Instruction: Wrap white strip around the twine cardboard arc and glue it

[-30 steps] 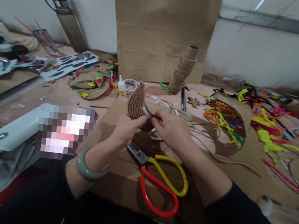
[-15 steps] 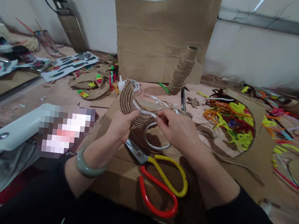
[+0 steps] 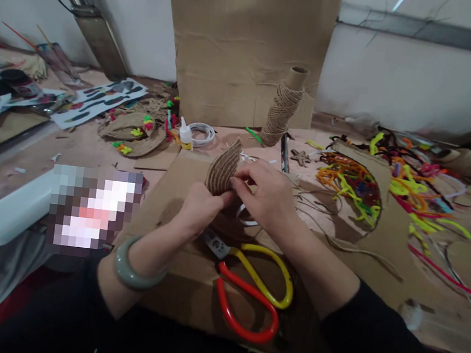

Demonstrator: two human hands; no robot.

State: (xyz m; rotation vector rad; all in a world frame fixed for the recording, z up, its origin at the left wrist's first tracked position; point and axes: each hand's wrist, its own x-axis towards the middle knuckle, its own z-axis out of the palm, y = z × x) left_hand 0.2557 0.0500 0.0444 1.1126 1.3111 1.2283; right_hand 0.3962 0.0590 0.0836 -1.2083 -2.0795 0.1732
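My left hand (image 3: 204, 204) grips the lower end of a curved piece covered in rows of jute twine (image 3: 224, 169), which stands tilted with its pointed tip up. My right hand (image 3: 266, 188) pinches at the right edge of that piece, with thumb and forefinger together. A loop of narrow white strip (image 3: 246, 217) hangs below the right hand; its end at the fingertips is hidden. Scissors with one yellow and one red handle (image 3: 254, 292) lie on the cardboard under my hands, their blades partly covered by the left hand.
Behind stand a twine-wound tube (image 3: 284, 111) and an upright cardboard sheet (image 3: 250, 48). A small glue bottle (image 3: 185, 135) is beside a coiled white strip (image 3: 201, 136). Colourful pipe cleaners (image 3: 357, 187) lie right. A white device (image 3: 14, 208) and a blurred-out screen (image 3: 97, 212) are left.
The twine-covered piece has turned more upright, its face now angled differently. Both hands have drawn closer together, and the white strip across the piece is now mostly hidden. The view has shifted slightly.
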